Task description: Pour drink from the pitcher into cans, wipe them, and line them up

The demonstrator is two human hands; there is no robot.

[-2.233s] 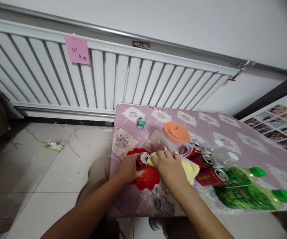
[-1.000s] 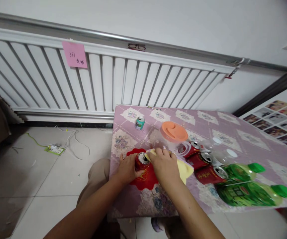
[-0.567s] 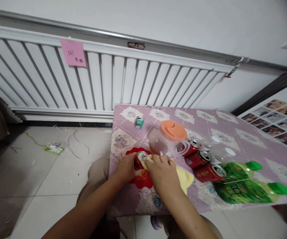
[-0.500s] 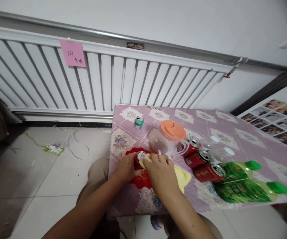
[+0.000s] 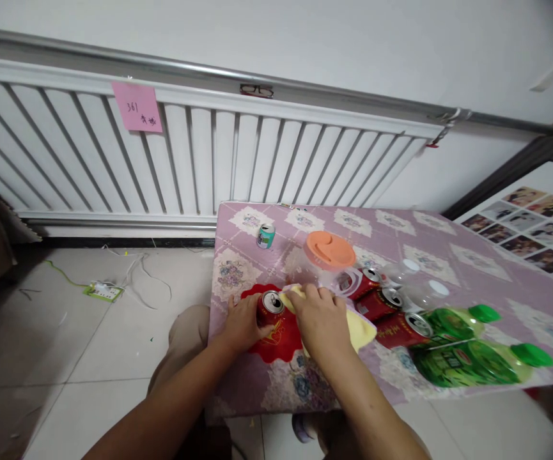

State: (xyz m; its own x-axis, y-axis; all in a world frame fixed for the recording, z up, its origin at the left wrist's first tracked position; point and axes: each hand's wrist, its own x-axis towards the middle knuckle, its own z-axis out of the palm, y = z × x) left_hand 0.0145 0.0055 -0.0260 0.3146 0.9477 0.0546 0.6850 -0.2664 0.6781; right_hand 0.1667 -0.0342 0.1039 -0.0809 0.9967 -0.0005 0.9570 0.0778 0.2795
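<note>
Upright on a red scalloped mat [image 5: 283, 342] stands an opened red drink can [image 5: 272, 305]. My left hand [image 5: 243, 324] is wrapped around the can's left side. A yellow cloth [image 5: 360, 329] is bunched under my right hand [image 5: 321, 316], whose fingers are curled over it just right of the can. Behind my right hand is a clear pitcher with an orange lid [image 5: 330, 249], its lower part partly hidden by the hand. A small teal can [image 5: 266, 236] stands farther back on the table.
Several red cans [image 5: 405, 329] lie in a group at the right, beside clear bottles with white caps [image 5: 424, 296] and green bottles [image 5: 472, 363]. A flowered cloth covers the table [image 5: 238, 390]. A white radiator [image 5: 252, 160] runs behind it; a power strip [image 5: 103, 291] lies on the floor.
My right hand has shifted right with the yellow cloth, away from the can's rim, so the can top shows more. My left hand stays around the can.
</note>
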